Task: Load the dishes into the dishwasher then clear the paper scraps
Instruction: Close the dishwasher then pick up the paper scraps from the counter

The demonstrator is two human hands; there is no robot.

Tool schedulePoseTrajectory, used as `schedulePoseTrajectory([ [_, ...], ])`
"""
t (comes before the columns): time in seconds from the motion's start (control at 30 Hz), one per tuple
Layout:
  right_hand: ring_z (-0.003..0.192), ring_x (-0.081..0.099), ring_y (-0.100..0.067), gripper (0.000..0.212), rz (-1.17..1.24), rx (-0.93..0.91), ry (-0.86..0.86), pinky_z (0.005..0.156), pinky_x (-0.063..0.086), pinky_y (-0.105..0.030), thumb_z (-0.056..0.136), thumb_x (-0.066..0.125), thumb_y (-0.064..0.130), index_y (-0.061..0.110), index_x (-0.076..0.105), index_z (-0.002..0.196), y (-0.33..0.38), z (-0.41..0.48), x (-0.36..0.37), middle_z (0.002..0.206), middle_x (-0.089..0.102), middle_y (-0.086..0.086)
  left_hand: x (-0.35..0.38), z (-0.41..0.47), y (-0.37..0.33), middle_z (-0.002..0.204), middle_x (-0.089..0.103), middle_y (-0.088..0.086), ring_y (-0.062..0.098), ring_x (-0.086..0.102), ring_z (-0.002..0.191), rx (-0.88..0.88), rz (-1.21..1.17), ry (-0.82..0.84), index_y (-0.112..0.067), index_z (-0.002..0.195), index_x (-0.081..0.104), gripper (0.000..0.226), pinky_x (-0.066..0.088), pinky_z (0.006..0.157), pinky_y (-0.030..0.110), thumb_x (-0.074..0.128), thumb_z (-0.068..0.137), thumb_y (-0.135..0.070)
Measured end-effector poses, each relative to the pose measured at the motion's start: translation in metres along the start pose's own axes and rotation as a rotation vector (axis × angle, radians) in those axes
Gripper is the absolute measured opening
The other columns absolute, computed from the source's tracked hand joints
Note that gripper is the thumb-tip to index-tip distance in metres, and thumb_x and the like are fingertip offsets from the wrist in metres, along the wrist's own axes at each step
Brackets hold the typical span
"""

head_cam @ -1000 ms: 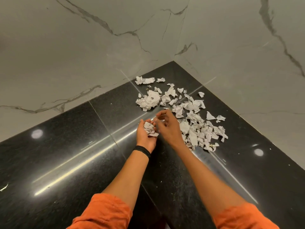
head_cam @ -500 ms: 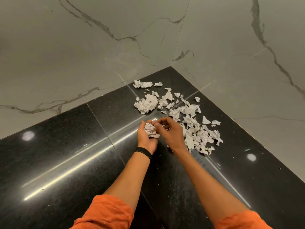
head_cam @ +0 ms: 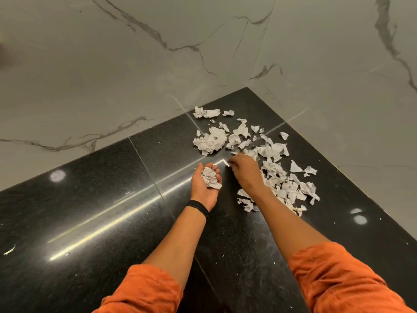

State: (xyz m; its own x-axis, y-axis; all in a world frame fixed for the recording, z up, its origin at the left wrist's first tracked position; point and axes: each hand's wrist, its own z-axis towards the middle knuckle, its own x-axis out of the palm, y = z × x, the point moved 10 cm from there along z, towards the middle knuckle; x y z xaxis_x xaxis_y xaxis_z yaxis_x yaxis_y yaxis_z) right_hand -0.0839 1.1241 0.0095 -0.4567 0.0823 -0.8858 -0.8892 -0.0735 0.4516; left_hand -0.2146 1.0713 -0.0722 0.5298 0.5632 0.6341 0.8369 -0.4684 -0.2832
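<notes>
Left fingers: curled upward, a scrap wad cupped in the upturned left hand.
Wristband: black, worn on the left wrist.
Right fingers: bent down from the right hand; whether anything is grasped cannot be told.
Paper scraps: scattered in the black tabletop corner.

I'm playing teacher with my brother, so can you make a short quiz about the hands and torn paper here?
1. Pick one: the gathered scraps lie in A) the left hand, B) a bowl, C) a bin.
2. True or false: the loose scraps lie on the black counter near the wall corner.
3. Fill in: the black wristband is on the ___ wrist.
Key: 1 A; 2 true; 3 left.
</notes>
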Motion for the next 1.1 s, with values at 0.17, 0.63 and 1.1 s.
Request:
schedulePoseTrajectory([
  [0.17,0.081,0.065,-0.003,0.013,0.494,0.091,-0.118,0.074,0.054,-0.019,0.087,0.075,0.020,0.019,0.073,0.100,0.030,-0.030,-0.037,0.088,0.071,0.010,0.010,-0.010,0.004,0.099,0.068,0.013,0.023,0.066,0.089,0.014,0.062,0.068,-0.005,0.108,0.066,0.036,0.052,0.086,0.031,0.051,0.101,-0.038],
  [0.63,0.091,0.065,-0.006,0.016,0.461,0.089,-0.031,0.084,0.056,-0.029,0.093,0.070,0.021,0.017,0.074,0.108,0.041,0.005,-0.022,0.100,0.071,0.006,0.007,-0.013,-0.005,0.085,0.063,0.008,0.016,0.062,0.067,-0.035,-0.104,0.070,-0.009,0.100,0.064,0.028,0.049,0.057,0.023,0.052,0.101,-0.034],
  [1.1,0.136,0.044,-0.034,0.094,-0.018,0.168,0.172,0.110,0.040,-0.050,0.076,0.081,0.051,0.022,0.034,0.152,0.013,0.090,0.041,0.149,0.048,-0.008,-0.004,0.008,-0.026,0.086,0.063,0.008,0.015,0.060,0.074,-0.005,-0.088,0.057,-0.006,0.100,0.065,0.031,0.047,0.060,0.020,0.053,0.101,-0.034],
])
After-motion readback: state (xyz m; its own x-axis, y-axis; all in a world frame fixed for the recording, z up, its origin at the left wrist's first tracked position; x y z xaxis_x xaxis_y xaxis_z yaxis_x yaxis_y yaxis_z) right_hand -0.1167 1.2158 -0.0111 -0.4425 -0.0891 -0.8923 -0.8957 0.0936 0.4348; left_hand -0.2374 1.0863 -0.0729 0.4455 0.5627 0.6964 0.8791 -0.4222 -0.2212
